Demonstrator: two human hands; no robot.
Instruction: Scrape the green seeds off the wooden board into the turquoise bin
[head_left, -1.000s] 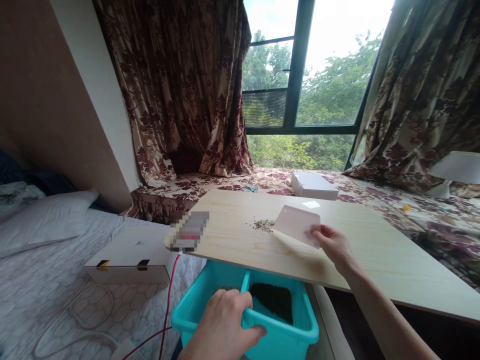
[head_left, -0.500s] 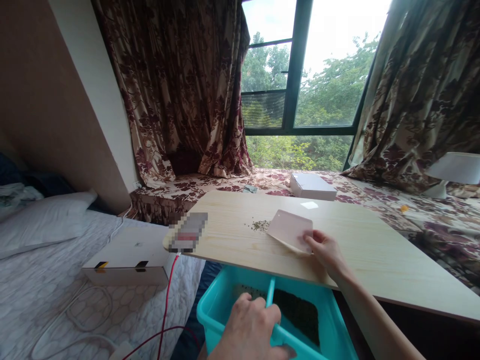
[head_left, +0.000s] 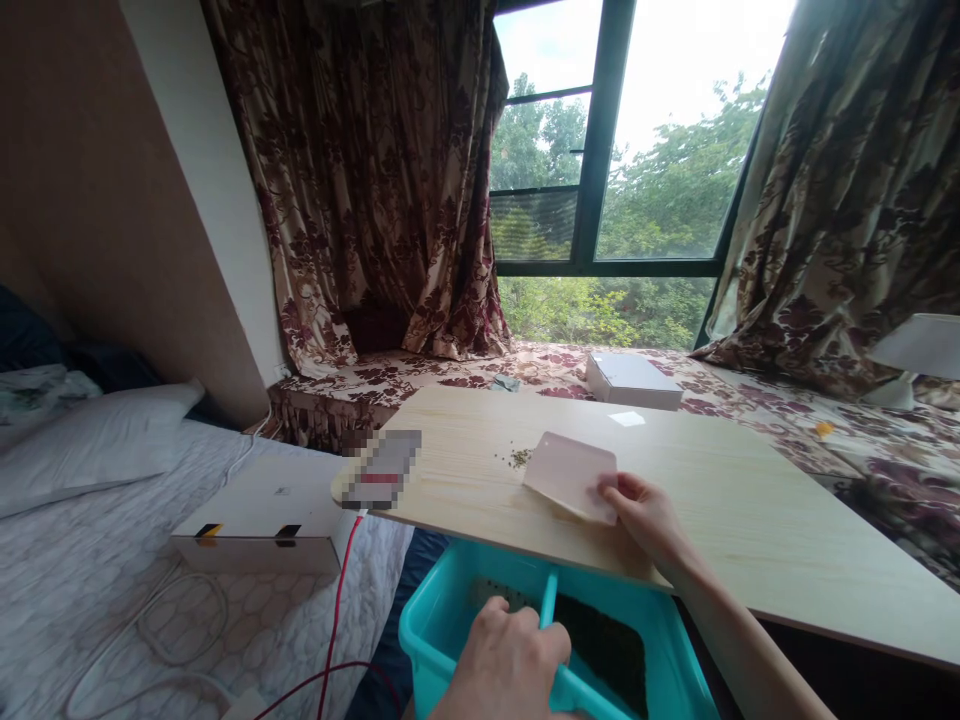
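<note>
Left of the card (head_left: 574,476) on the table (head_left: 712,500) lie grains (head_left: 519,457); a phone (head_left: 386,470) sits farther left. The right hand (head_left: 637,505) pinches the card's edge; the left hand (head_left: 514,655), fingers curled, grips the bin's divider (head_left: 551,598).

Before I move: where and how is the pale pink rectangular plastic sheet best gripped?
Probably a pinch on the right edge of the sheet, coming from the right, as the right hand does. It looks thin and flat, and its left side faces the small loose brownish grains, so that side stays unobstructed.
</note>
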